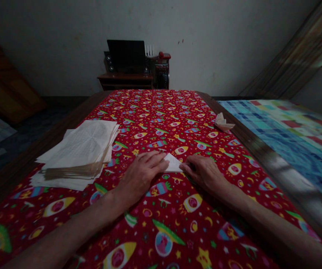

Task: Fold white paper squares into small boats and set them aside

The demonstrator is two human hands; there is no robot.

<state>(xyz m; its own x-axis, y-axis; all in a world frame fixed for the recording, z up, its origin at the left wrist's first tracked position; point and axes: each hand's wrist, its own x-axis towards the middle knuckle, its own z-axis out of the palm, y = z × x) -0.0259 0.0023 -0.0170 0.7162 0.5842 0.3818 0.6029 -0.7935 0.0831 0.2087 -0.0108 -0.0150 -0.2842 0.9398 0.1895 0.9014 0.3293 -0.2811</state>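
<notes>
A small folded white paper [173, 163] lies on the red rocket-patterned tablecloth [161, 216] between my two hands. My left hand [142, 174] lies flat with its fingers stretched out, the fingertips pressing on the paper's left part. My right hand [203, 170] rests on the cloth at the paper's right corner, fingers curled, and its fingertips touch the paper's edge. A stack of white paper sheets [80, 152] sits to the left of my left hand.
A folded paper boat [223, 123] stands near the table's right edge. A bed with a blue checked cover [290, 130] runs along the right. Against the far wall stands a small wooden desk [126, 79] with a dark monitor [126, 55] and speakers.
</notes>
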